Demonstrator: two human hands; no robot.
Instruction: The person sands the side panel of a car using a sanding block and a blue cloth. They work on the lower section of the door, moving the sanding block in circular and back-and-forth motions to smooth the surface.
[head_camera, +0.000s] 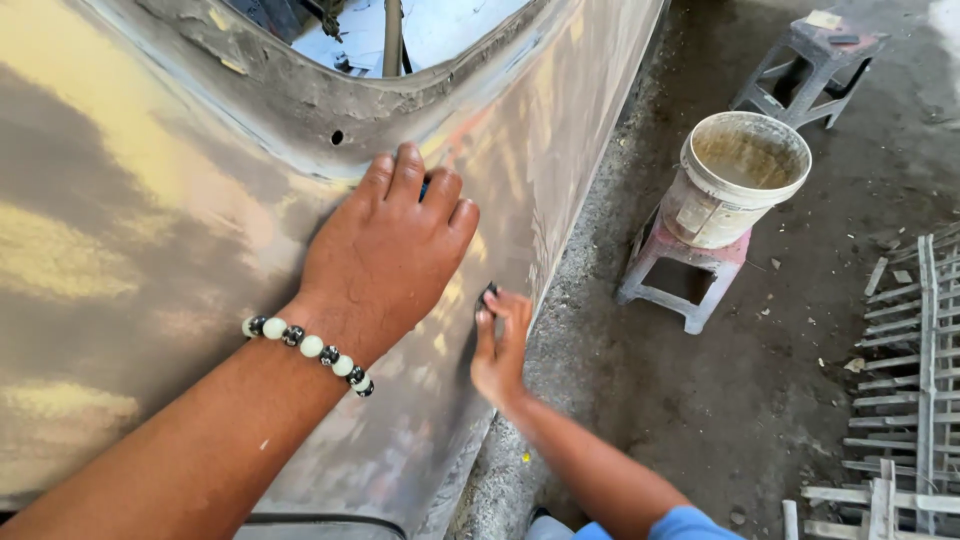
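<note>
- A person leans over a car body panel (150, 250), a broad curved sheet sanded down to dull grey with yellowish and pinkish patches of filler or primer.
- The left hand (385, 250) lies flat on the panel just below the edge of a window opening (400, 40), fingers extended and close together, gripping nothing; it looks like a bracing hand, steadying the body against the metal. A bracelet of pale and dark beads (308, 345) circles that wrist.
- The right hand (500, 345) sits lower, at the panel's sloping side, fingers curled and pressed around a small dark pad, probably a sanding block or folded abrasive (488, 293). Only its tip shows, so its exact kind is unclear.
- A blue sleeve (690, 525) shows at the right arm's elbow.
- On the dusty concrete floor (720, 420) to the right, well apart from the hands, a grimy white plastic bucket (735, 180) stands on a small paint-spattered stool (680, 275).
- A second grey stool (810, 70) stands further back.
- A stack of pale slatted metal frames (910, 400) lies at the far right.
- Nothing lies between the hands and the panel.
</note>
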